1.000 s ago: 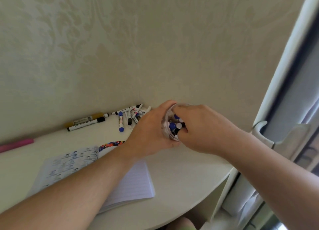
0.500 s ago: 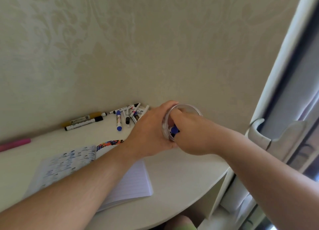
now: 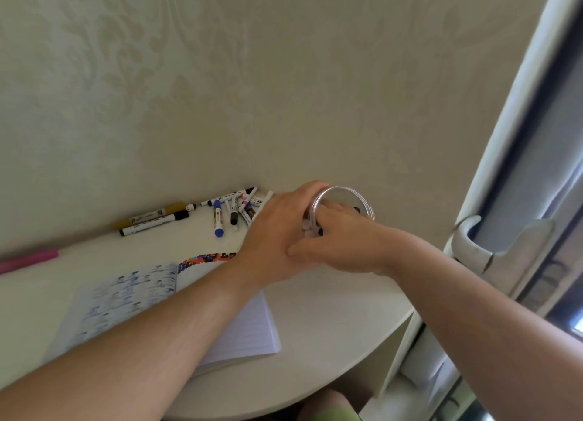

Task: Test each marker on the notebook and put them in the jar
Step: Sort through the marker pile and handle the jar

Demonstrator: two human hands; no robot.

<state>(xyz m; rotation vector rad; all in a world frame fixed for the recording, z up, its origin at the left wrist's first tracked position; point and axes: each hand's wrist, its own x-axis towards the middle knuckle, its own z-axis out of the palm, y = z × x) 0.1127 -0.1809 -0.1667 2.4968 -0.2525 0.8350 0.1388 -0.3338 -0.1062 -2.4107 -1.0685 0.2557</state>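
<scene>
Two hands meet at the clear jar [image 3: 342, 201], which sits tilted near the wall at the back of the pale desk [image 3: 331, 319], its round mouth turned toward the camera. Markers in the loose pile [image 3: 235, 210] carry printed labels, as do the black marker [image 3: 154, 226] and the gold marker [image 3: 151, 214] beside it, but the print is too small and blurred to read. The open notebook [image 3: 132, 294] shows rows of blue and dark test scribbles on its left page; no words can be made out.

Compared with half a second ago, the right hand [image 3: 340, 244] sits lower and further left across the jar's mouth, and the blue cap seen inside then is now mostly hidden behind it.

The left hand [image 3: 277, 231] wraps around the jar's left side, fingers curled over the rim. The right hand's fingers reach into the opening, curled among white and blue marker ends; whether they pinch one cannot be told. A pink marker [image 3: 28, 259] lies apart at the far left, and a beaded strap [image 3: 205, 258] curves behind the notebook.
</scene>
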